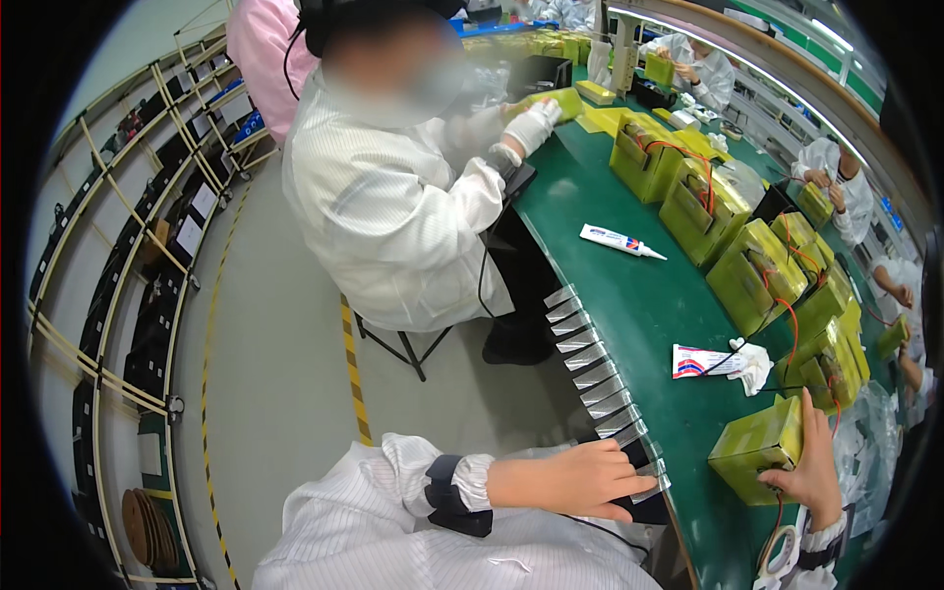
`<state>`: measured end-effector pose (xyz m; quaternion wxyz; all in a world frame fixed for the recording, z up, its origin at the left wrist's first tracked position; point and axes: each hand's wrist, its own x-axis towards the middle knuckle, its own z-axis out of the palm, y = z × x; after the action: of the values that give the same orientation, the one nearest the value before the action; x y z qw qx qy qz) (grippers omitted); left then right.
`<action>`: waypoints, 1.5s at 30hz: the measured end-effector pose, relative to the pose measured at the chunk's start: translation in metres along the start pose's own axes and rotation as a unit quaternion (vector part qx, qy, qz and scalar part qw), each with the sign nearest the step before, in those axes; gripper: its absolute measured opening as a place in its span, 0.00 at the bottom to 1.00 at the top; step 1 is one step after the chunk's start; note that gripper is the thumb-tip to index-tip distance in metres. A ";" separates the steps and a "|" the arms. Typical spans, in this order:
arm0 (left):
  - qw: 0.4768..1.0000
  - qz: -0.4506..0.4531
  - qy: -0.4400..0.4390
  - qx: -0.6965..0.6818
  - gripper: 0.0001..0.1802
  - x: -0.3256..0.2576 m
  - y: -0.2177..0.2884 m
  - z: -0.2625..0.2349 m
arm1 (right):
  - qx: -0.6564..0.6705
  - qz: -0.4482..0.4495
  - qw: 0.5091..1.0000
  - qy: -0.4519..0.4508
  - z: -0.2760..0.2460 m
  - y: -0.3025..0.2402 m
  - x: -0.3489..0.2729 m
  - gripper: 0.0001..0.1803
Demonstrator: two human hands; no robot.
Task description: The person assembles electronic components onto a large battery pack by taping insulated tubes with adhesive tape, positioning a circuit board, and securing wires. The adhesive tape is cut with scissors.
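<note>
Left fingers [634, 485], slightly parted, should peel the clear strip [662, 479] at their tips slowly while right fingers [810, 425], spread against the green pack [753, 440], steady it.

Overall: bright, cool white, fairly even.
Lamps: 1 ceiling tube [832, 35] at upper right, 1 strip light [723, 47] along the overhead beam; both clipped to white.
Green bench [678, 305]: pale glare patch toward its far left part.
Clear tape strips [603, 379]: hard glints.
Shadow: deepest under the bench edge.
Co-worker's head [393, 69]: smeared by a heavy blur patch.
Wearer's 2 hands: left [580, 480] and right [816, 457] were reasonably sharp.
Far workers: small, soft.
Rack [98, 369]: bowed by fisheye.
Corners: vignetted black.
</note>
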<state>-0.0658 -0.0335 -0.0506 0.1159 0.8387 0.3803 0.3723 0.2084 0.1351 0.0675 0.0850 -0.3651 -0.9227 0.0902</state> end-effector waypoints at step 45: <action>0.772 -0.333 -0.144 -0.523 0.37 0.160 0.019 0.131 | 0.309 0.160 0.881 0.320 0.025 0.075 -0.134 0.59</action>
<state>0.1075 0.0808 -0.0467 0.7066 0.5137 0.3612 0.3262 0.3484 0.0937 0.0142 0.4684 -0.4718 -0.6997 0.2614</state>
